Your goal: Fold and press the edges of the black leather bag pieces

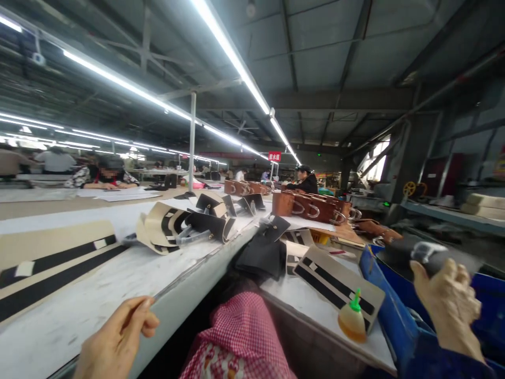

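Note:
My left hand point(118, 337) is closed in a pinch over the edge of the white worktable point(90, 316); I cannot make out what, if anything, sits at its fingertips. To the right, my right hand point(450, 295) grips a dark, motion-blurred piece point(457, 258) with a shiny, pale part on it, above a blue bin point(402, 310). Beige panels with black strips lie near my left hand, one flat panel point(79, 247) and one curled panel point(158, 229). A glue bottle point(352, 321) with a green nozzle stands beside another beige panel point(335, 279) on the lower right table.
Brown leather pieces with metal rings point(307, 205) stand farther along. A black stack point(260, 255) lies between the tables. Checked red cloth point(248, 331) covers my lap. Co-workers sit at the far left and beyond the brown pieces. A shelf point(461, 213) runs along the right.

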`<state>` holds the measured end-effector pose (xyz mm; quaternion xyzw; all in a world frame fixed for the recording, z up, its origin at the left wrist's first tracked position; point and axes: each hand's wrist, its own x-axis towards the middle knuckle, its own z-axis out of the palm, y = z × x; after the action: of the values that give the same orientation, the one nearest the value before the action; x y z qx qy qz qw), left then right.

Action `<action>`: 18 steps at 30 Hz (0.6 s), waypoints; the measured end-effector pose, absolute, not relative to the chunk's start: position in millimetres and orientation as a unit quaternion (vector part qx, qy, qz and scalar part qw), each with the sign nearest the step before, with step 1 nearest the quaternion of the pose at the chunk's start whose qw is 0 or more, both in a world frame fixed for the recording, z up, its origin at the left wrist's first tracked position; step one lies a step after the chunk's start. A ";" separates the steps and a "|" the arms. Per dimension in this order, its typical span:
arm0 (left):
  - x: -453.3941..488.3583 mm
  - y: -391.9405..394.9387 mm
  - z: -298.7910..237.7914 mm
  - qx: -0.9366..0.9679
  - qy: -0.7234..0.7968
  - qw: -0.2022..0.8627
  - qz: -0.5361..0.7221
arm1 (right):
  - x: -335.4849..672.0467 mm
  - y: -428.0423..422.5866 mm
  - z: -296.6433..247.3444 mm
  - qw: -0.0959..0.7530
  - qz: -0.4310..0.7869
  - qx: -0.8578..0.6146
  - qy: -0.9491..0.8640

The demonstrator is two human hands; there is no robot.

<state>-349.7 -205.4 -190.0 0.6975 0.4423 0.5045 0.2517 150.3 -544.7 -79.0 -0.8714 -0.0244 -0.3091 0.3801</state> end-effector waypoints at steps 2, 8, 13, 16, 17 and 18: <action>-342.8 -214.2 -186.4 0.704 0.426 0.312 0.475 | 146.4 -497.3 -102.9 0.357 -0.268 -0.883 -0.143; -314.0 -232.9 -197.3 0.717 0.357 0.408 0.438 | 98.8 -338.2 -180.4 0.269 -0.131 -0.786 -0.540; -312.1 -237.2 -201.2 0.680 0.346 0.450 0.464 | 84.0 -279.5 -205.7 0.233 -0.107 -0.762 -0.595; -313.5 -238.9 -199.7 0.666 0.340 0.468 0.471 | 92.3 -272.9 -204.3 0.214 -0.079 -0.759 -0.609; -313.5 -239.0 -199.8 0.664 0.335 0.475 0.470 | 96.3 -272.4 -202.2 0.208 -0.067 -0.757 -0.616; -313.1 -238.9 -200.3 0.662 0.329 0.485 0.468 | 100.4 -272.0 -199.5 0.203 -0.055 -0.755 -0.621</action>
<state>-313.1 -238.9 -200.3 0.6620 0.3289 0.4678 0.4845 100.4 -272.0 -199.5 -0.7553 -0.6207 -0.0550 0.2031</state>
